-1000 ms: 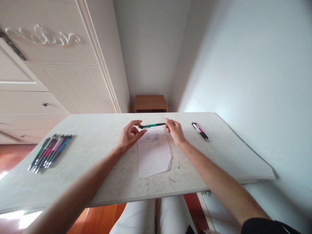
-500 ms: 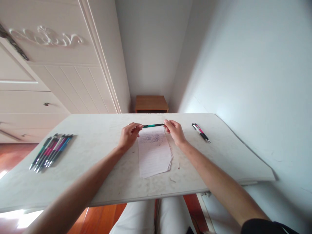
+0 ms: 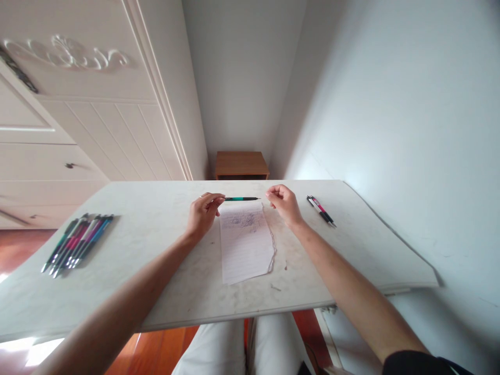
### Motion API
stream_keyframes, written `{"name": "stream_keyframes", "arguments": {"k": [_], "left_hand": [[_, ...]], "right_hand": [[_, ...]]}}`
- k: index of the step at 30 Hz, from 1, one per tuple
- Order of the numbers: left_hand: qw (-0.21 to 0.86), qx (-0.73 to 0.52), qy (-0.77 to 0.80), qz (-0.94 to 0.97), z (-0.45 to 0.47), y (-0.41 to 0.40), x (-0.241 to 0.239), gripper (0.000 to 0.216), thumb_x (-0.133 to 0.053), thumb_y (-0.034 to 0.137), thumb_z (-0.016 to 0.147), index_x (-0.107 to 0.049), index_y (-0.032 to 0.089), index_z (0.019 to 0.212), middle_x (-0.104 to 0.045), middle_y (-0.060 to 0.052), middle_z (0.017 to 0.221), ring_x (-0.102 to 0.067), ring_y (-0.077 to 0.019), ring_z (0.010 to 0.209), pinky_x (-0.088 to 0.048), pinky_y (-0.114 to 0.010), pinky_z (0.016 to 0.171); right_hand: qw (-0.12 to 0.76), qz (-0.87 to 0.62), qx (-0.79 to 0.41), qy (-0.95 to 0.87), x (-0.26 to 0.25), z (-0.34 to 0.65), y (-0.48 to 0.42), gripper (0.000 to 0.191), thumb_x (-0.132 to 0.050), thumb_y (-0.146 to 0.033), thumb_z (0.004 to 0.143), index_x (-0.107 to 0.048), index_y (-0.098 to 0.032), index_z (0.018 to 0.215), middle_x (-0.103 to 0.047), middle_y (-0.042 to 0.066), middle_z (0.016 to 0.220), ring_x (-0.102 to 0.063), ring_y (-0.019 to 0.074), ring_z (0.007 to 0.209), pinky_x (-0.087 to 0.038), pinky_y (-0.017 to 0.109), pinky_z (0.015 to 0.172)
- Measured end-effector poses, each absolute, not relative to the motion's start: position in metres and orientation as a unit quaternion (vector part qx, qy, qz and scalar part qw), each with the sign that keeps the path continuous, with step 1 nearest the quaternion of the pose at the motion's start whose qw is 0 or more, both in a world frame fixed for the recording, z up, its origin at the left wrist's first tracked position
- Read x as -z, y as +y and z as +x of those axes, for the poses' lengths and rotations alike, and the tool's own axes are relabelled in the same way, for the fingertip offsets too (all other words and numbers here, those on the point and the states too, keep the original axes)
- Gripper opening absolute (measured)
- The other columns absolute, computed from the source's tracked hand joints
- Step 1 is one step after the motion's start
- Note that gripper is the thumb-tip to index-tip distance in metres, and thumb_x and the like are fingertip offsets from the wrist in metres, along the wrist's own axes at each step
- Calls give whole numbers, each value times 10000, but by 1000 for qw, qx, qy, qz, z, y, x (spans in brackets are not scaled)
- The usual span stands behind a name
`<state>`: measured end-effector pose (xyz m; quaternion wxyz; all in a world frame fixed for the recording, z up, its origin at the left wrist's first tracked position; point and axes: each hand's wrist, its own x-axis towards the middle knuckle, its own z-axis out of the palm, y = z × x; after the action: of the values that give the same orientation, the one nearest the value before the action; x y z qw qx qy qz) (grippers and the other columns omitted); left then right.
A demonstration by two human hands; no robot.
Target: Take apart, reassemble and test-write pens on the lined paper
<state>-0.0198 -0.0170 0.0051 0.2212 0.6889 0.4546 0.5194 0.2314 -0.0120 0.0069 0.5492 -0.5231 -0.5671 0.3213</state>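
My left hand (image 3: 203,211) pinches a green and black pen (image 3: 242,198) by its left end, holding it level above the top of the paper. A thin point sticks out of the pen's right end. A short gap away, my right hand (image 3: 285,204) is closed in a pinch, apart from the pen; whatever is between its fingertips is too small or hidden to name. Below both hands lies a sheet of lined paper (image 3: 246,255) with dark scribbles near its top and a torn right edge.
Several coloured pens (image 3: 76,245) lie side by side on the left of the white table (image 3: 164,291). Two pens (image 3: 321,211) lie together on the right. A wooden box-like piece (image 3: 242,164) stands beyond the far edge, and a wall borders the right side.
My right hand has come away from the pen's right end and shifted slightly right. A thin point now shows at that end. My left hand still holds the pen, slightly farther left.
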Motion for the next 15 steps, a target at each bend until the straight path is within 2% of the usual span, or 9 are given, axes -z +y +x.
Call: {"name": "stream_keyframes", "arguments": {"k": [3, 6, 10, 15], "left_hand": [[212, -514, 442, 704, -19, -19, -7, 163, -589, 236, 856, -740, 193, 900, -656, 0, 738, -574, -72, 490, -493, -217, 567], [209, -510, 432, 714, -19, -20, -6, 166, -592, 210, 860, -742, 197, 929, -667, -7, 760, -581, -75, 510, -495, -213, 568], [208, -512, 422, 719, -19, -19, -2, 144, -609, 218, 862, -742, 205, 917, -669, -8, 791, -570, -71, 494, -492, -218, 552], [209, -507, 416, 725, -18, -17, 0, 140, -607, 198, 861, -740, 208, 902, -667, -11, 817, -562, -65, 489, -488, -216, 545]], "right_hand": [[471, -568, -186, -649, -2, 240, -11, 85, -584, -205, 787, -634, -196, 855, -635, 11, 814, -564, 138, 663, -473, 292, 708], [374, -595, -99, -704, 1, 247, -11, 214, -516, -80, 797, -679, -196, 873, -659, 55, 925, -608, 168, 791, -472, 318, 811], [313, -605, -93, -726, 6, 252, -10, 291, -488, -36, 814, -716, -202, 885, -679, 74, 952, -633, 191, 880, -477, 320, 858], [310, -603, -99, -729, 11, 252, -8, 298, -522, -45, 808, -734, -222, 919, -698, 62, 938, -641, 184, 864, -490, 314, 851]]}}
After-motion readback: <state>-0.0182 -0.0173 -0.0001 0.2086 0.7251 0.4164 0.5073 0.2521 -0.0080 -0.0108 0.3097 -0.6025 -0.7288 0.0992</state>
